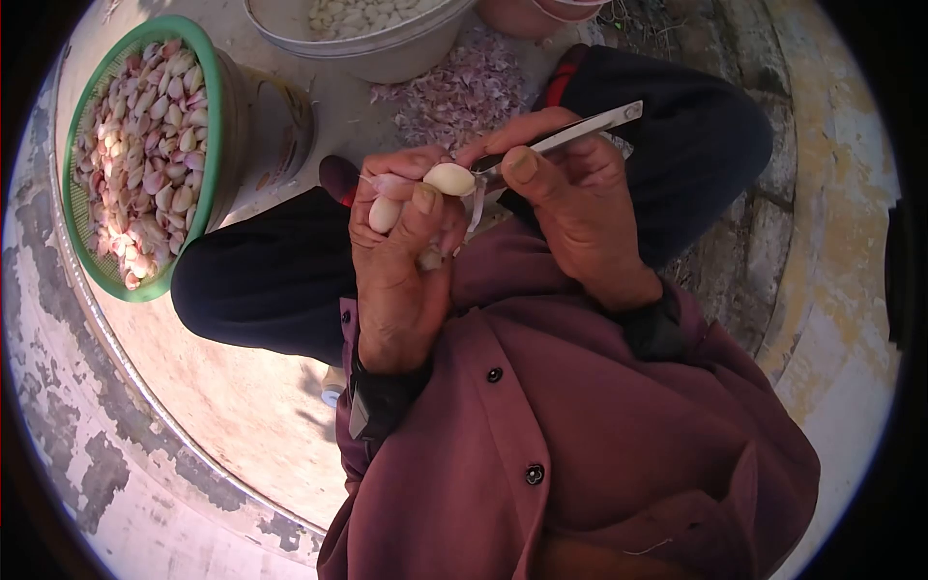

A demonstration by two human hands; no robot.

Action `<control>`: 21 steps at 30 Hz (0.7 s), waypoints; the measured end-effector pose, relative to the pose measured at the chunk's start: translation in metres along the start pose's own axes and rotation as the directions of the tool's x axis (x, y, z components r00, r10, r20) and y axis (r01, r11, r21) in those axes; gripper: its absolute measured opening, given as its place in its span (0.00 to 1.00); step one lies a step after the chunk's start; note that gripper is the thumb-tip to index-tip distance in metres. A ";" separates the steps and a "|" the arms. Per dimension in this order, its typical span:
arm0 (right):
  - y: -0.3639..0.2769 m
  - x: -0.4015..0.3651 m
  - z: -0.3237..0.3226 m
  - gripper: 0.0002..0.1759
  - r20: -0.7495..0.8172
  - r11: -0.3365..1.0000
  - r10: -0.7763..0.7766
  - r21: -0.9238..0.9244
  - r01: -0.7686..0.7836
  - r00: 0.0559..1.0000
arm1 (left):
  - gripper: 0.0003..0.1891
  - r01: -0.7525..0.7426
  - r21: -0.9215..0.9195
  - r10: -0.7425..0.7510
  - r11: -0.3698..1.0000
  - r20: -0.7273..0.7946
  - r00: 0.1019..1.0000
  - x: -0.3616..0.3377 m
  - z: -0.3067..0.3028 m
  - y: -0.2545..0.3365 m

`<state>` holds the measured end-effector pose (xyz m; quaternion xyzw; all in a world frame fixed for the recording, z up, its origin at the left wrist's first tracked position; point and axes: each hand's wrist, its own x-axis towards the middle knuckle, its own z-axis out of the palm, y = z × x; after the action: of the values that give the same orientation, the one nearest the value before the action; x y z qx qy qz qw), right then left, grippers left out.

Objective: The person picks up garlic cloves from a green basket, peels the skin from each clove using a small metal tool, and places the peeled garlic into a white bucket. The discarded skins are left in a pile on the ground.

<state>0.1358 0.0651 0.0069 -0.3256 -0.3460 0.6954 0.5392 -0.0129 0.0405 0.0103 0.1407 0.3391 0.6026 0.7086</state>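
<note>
My left hand (401, 261) is closed around several garlic cloves. One peeled pale clove (449, 179) sits at its thumb tip, and another white clove (385, 215) shows between the fingers beside a pinkish unpeeled one (394, 188). My right hand (580, 193) grips a small metal knife (590, 126), its handle end pointing up and right. The knife's other end meets the peeled clove, where a thin strip of skin (478, 205) hangs down. Both hands are close together above my lap.
A green-rimmed basket (208, 97) full of unpeeled cloves stands at the left, by a bucket (280, 130). A pale basin (406, 53) holding peeled cloves is at the top. Garlic skins (464, 92) lie beyond my hands, and a reddish container (527, 17) stands at the top right.
</note>
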 end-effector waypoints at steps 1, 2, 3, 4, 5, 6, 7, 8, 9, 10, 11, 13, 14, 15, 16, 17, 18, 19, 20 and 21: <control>-0.002 0.000 0.001 0.10 0.013 1.000 0.016 -0.017 -0.015 1.000 | 0.10 0.022 -0.035 -0.024 0.999 -0.064 0.998 0.000 0.002 0.000; -0.003 0.001 0.002 0.09 0.027 0.999 0.031 -0.034 -0.030 0.999 | 0.10 0.021 -0.035 -0.023 0.999 -0.063 0.998 0.001 0.003 0.001; -0.002 0.001 0.001 0.09 0.027 0.999 0.030 -0.034 -0.029 0.999 | 0.10 0.028 -0.001 -0.029 1.000 -0.072 0.997 0.001 0.004 0.002; -0.001 0.002 0.000 0.09 0.025 0.999 0.028 -0.037 -0.027 0.999 | 0.10 0.037 0.032 -0.035 0.999 -0.081 0.996 0.001 0.003 0.002; 0.000 0.002 -0.002 0.09 0.024 0.999 0.026 -0.040 -0.025 0.999 | 0.10 0.038 0.032 -0.036 0.999 -0.083 0.996 0.001 0.000 0.001; 0.000 0.003 -0.004 0.09 0.025 0.999 0.028 -0.039 -0.027 0.999 | 0.10 0.054 0.062 -0.051 0.997 -0.053 0.997 0.002 -0.004 0.000; 0.000 0.004 -0.005 0.09 0.021 0.995 0.029 -0.098 -0.027 0.999 | 0.10 0.069 0.093 -0.067 0.993 -0.024 0.997 0.002 -0.007 -0.001; 0.001 0.005 -0.006 0.08 0.016 0.987 0.028 -0.157 -0.025 0.999 | 0.10 0.069 0.095 -0.067 0.993 -0.026 0.997 0.003 -0.007 -0.001; 0.002 0.005 -0.005 0.08 0.016 0.988 0.028 -0.156 -0.025 0.999 | 0.10 0.034 0.158 -0.027 0.987 -0.046 0.999 0.003 -0.007 -0.002; 0.005 0.005 -0.004 0.08 -0.015 0.992 0.046 -0.115 -0.048 0.999 | 0.10 0.001 0.221 0.014 0.975 -0.065 0.998 0.003 -0.007 -0.003; 0.007 0.005 -0.003 0.08 -0.045 0.995 0.066 -0.074 -0.070 0.997 | 0.10 0.001 0.222 0.014 0.975 -0.067 0.998 0.003 -0.006 -0.004; 0.008 0.008 -0.001 0.08 -0.060 0.996 0.074 -0.049 -0.077 0.995 | 0.10 -0.047 0.337 0.068 0.940 -0.053 0.996 0.003 -0.004 -0.006; 0.009 0.009 -0.001 0.07 -0.079 0.996 0.081 -0.026 -0.084 0.994 | 0.10 -0.045 0.339 0.068 0.940 -0.054 0.996 0.003 -0.002 -0.006; 0.010 0.009 -0.001 0.07 -0.080 0.996 0.083 -0.025 -0.085 0.993 | 0.10 -0.037 0.430 0.080 0.902 -0.082 0.993 0.003 0.003 -0.005; 0.011 0.009 -0.001 0.08 -0.061 0.996 0.081 -0.021 -0.082 0.995 | 0.11 -0.025 0.516 0.094 0.856 -0.107 0.990 0.003 0.005 -0.005; 0.012 0.009 -0.001 0.08 -0.042 0.997 0.078 -0.017 -0.079 0.996 | 0.11 -0.025 0.517 0.094 0.856 -0.108 0.990 0.004 0.002 -0.004; 0.011 0.009 -0.001 0.08 -0.043 0.997 0.078 -0.017 -0.079 0.996 | 0.11 0.000 0.360 0.047 0.933 -0.122 0.991 0.006 -0.003 -0.003; 0.009 0.010 -0.001 0.09 -0.003 0.989 0.142 0.050 -0.142 0.990 | 0.12 0.029 0.193 -0.004 0.981 -0.128 0.992 0.008 -0.005 -0.002; 0.008 0.010 -0.002 0.10 0.043 0.972 0.201 0.114 -0.205 0.979 | 0.12 0.031 0.193 -0.006 0.981 -0.128 0.992 0.012 -0.003 -0.002; 0.008 0.009 -0.005 0.10 0.042 0.972 0.201 0.115 -0.204 0.979 | 0.12 0.036 0.155 0.006 0.987 -0.266 0.964 0.017 0.002 0.001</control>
<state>0.1336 0.0729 -0.0035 -0.3160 -0.2774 0.7709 0.4784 -0.0113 0.0571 0.0074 0.1119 0.4788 0.5817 0.6479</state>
